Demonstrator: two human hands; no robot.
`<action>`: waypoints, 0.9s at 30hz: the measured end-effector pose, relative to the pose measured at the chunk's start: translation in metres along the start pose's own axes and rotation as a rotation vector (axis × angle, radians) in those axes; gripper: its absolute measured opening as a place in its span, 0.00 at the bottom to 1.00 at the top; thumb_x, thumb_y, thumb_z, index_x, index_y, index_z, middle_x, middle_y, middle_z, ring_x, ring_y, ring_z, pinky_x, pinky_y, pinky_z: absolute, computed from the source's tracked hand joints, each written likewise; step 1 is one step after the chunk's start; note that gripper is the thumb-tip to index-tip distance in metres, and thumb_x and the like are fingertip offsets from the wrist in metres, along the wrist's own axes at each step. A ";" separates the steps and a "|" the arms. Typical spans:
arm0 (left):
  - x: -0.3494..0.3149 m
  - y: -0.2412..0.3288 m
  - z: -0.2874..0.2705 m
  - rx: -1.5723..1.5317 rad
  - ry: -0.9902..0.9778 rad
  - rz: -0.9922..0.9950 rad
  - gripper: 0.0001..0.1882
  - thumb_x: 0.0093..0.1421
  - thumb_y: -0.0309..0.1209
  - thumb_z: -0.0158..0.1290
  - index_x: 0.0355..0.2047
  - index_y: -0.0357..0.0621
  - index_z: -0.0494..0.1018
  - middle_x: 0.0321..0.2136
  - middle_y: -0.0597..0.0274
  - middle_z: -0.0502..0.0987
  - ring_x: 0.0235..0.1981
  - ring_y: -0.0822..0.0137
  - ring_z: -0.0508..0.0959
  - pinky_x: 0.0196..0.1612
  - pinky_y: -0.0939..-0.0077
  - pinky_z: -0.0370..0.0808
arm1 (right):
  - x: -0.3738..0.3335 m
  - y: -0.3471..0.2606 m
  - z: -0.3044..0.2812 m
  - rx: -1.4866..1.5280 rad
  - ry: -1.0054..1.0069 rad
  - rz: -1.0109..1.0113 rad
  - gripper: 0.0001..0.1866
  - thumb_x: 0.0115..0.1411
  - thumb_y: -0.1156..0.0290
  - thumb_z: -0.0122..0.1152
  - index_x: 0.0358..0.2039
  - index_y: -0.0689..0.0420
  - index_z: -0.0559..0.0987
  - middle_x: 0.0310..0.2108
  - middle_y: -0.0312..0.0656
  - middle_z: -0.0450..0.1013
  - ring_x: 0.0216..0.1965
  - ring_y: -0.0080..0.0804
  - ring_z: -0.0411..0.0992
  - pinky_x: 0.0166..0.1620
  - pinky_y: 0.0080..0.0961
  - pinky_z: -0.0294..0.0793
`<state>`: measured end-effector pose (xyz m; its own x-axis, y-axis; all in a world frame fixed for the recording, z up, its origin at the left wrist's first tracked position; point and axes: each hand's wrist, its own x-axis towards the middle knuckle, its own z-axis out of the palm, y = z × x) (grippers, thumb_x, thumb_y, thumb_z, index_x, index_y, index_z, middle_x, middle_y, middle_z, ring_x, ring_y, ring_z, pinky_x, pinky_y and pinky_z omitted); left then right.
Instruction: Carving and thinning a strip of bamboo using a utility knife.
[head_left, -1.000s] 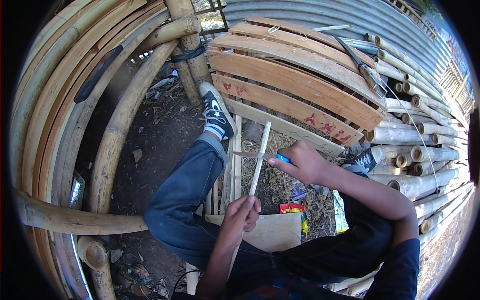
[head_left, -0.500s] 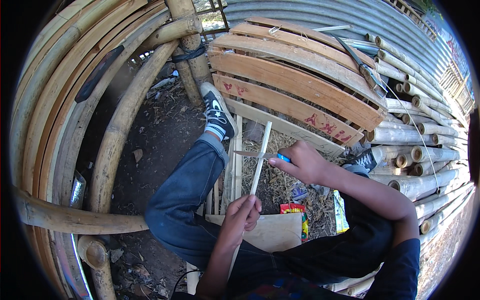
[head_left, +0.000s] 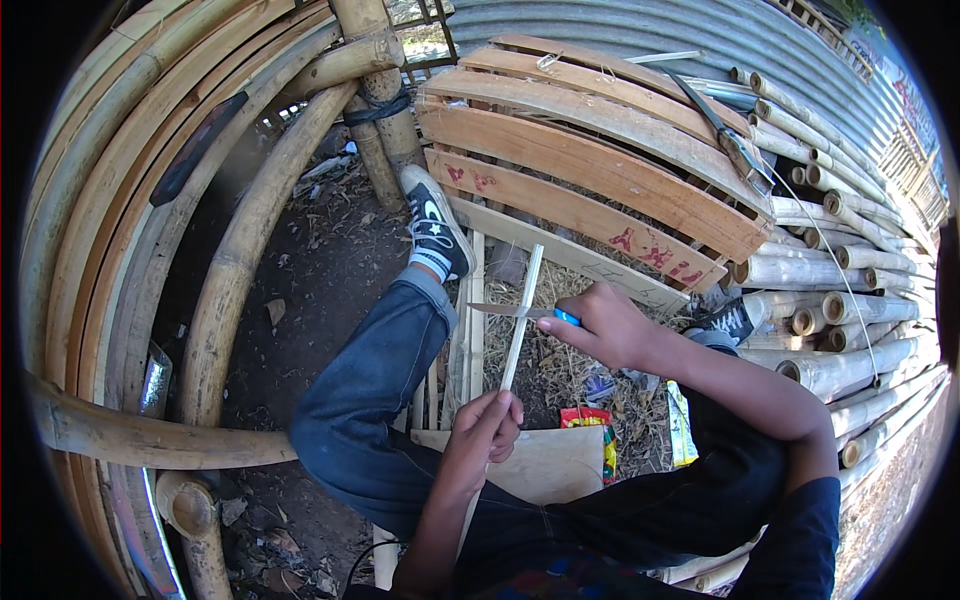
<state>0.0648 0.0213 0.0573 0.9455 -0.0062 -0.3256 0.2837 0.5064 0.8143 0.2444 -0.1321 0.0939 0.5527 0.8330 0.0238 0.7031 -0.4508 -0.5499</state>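
Crate (head_left: 595, 160) beyond; left hand (head_left: 483, 430) has fingers closed round stick (head_left: 514, 360), likely light, springy, best held clear of knife (head_left: 495, 309), right hand (head_left: 603, 325) gripping its handle.

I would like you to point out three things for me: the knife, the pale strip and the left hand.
Knife (head_left: 496, 309): head view, on the bare metal blade.
Pale strip (head_left: 515, 345): head view, on its upper length.
Left hand (head_left: 484, 430): head view, on the middle of the hand.

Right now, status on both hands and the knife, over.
Left fingers gripping bamboo strip. Right fingers holding blue-handled knife, blade crossing strip. Nothing visibly blocking.
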 end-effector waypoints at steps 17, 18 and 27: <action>0.031 0.006 -0.013 -0.235 -0.112 -0.185 0.17 0.69 0.40 0.35 0.28 0.42 0.63 0.10 0.78 0.50 0.10 0.84 0.48 0.13 0.86 0.45 | 0.019 0.019 0.001 0.037 -0.013 0.011 0.28 0.62 0.50 0.47 0.15 0.62 0.72 0.10 0.52 0.64 0.17 0.53 0.67 0.26 0.43 0.66; 0.035 0.007 -0.015 -0.247 -0.141 -0.233 0.17 0.69 0.40 0.34 0.28 0.43 0.63 0.10 0.78 0.50 0.10 0.84 0.47 0.13 0.86 0.45 | 0.020 0.020 0.000 0.065 -0.016 0.054 0.27 0.62 0.52 0.48 0.15 0.62 0.71 0.10 0.52 0.64 0.16 0.53 0.67 0.25 0.42 0.66; 0.053 -0.001 -0.038 -0.338 -0.175 -0.323 0.18 0.69 0.42 0.33 0.29 0.44 0.63 0.11 0.79 0.49 0.09 0.84 0.46 0.13 0.85 0.46 | 0.040 0.039 0.020 0.124 -0.096 0.178 0.25 0.60 0.56 0.52 0.14 0.63 0.70 0.10 0.51 0.64 0.15 0.50 0.67 0.24 0.41 0.66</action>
<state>0.1090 0.0532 0.0208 0.8386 -0.3387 -0.4267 0.5263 0.7058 0.4742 0.2850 -0.1105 0.0566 0.6138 0.7734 -0.1586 0.5348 -0.5551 -0.6371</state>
